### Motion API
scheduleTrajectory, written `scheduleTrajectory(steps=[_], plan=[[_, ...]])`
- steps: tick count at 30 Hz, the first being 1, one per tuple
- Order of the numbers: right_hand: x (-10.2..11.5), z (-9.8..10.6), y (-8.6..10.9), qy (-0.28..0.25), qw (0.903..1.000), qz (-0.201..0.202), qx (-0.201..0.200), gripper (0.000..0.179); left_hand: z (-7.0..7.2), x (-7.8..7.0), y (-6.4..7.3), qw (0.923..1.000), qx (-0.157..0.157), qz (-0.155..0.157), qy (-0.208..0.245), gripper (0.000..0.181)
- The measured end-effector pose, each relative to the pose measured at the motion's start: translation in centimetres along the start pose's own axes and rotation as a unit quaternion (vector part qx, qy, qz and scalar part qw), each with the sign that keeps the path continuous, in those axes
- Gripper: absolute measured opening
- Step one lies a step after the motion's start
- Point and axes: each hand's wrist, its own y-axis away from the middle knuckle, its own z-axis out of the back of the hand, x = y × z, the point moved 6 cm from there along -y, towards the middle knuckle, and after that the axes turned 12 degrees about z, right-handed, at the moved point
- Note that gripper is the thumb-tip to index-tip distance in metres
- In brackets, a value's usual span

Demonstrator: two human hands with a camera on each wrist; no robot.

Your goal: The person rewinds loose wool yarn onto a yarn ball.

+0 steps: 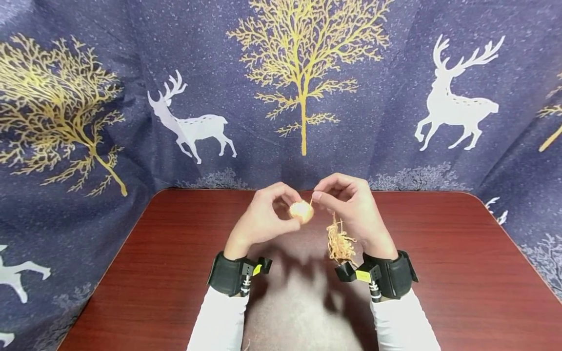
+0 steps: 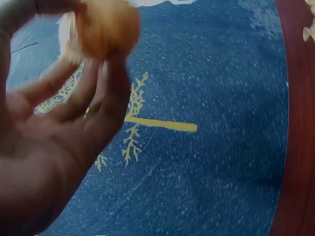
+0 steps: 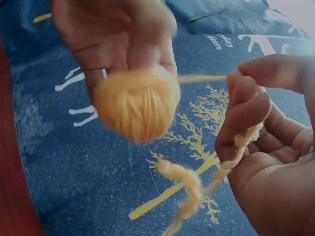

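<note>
A small ball of yellow-orange yarn is held up by my left hand, its thumb and fingers curled round the sides. In the right wrist view, wound strands show on the yarn ball. My right hand pinches the strand of yarn that runs taut from the ball, thumb against forefinger. The strand passes through the right palm, and a loose, tangled bunch of yarn hangs below that hand. In the left wrist view, the ball sits at the fingertips of the left hand.
Beneath the hands is a red-brown wooden table with a greyish patch at its front middle. A dark blue cloth printed with deer and golden trees hangs behind and at the sides. Both wrists wear black bands with small cameras.
</note>
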Motion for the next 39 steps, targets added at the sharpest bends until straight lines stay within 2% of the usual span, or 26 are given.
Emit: scheduleTrajectory(steps=[2,5,8,11,14,17,20,24,27,29,35,37,39], plan=[[-0.1,0.4,-0.1,-0.031,0.9994,0.001,-0.015,0.006,-0.5,-0.2,0.1,0.9974,0.065,0.001,0.031,0.033],[-0.4,0.6,-0.2,-0.061,0.9979,0.005,-0.023,0.012,-0.8,-0.6,0.4,0.9877,0.126,-0.013,0.091,0.031],[-0.6,0.4,-0.1,-0.052,0.9985,0.004,-0.016,0.011,-0.8,-1.2,0.5,0.9713,0.160,-0.038,0.172,0.029],[-0.9,-0.2,-0.1,-0.034,0.9994,0.000,0.003,0.007,-0.7,-1.6,0.5,0.9491,0.169,-0.051,0.261,0.028],[-1.1,-0.9,-0.1,-0.028,0.9994,-0.004,0.022,0.006,-0.5,-1.8,0.4,0.9365,0.136,-0.057,0.318,0.028],[-1.3,-1.4,-0.1,-0.017,0.9994,-0.008,0.030,0.008,0.0,-1.6,0.2,0.9300,0.071,-0.055,0.357,0.031],[-1.4,-1.5,-0.1,0.006,0.9994,-0.012,0.032,0.010,0.4,-1.4,0.0,0.9166,0.016,-0.041,0.397,0.035],[-1.5,-1.7,-0.1,0.038,0.9984,-0.017,0.038,0.011,0.6,-1.2,-0.2,0.8966,-0.025,-0.015,0.442,0.032],[-1.5,-2.0,-0.1,0.051,0.9975,-0.016,0.045,0.009,0.8,-1.0,-0.2,0.8873,-0.054,0.005,0.458,0.032],[-1.4,-2.1,0.0,0.055,0.9972,-0.013,0.048,0.008,1.0,-0.9,-0.2,0.8878,-0.074,0.013,0.454,0.037],[-1.3,-2.1,-0.1,0.067,0.9968,0.001,0.045,0.009,1.4,-1.1,-0.3,0.9072,-0.108,0.021,0.406,0.044],[-1.3,-2.1,-0.1,0.068,0.9969,0.002,0.041,0.009,1.5,-1.0,-0.3,0.9067,-0.109,0.030,0.406,0.039],[-1.3,-2.1,-0.1,0.069,0.9969,0.001,0.037,0.009,1.5,-0.9,-0.3,0.9014,-0.106,0.041,0.418,0.035]])
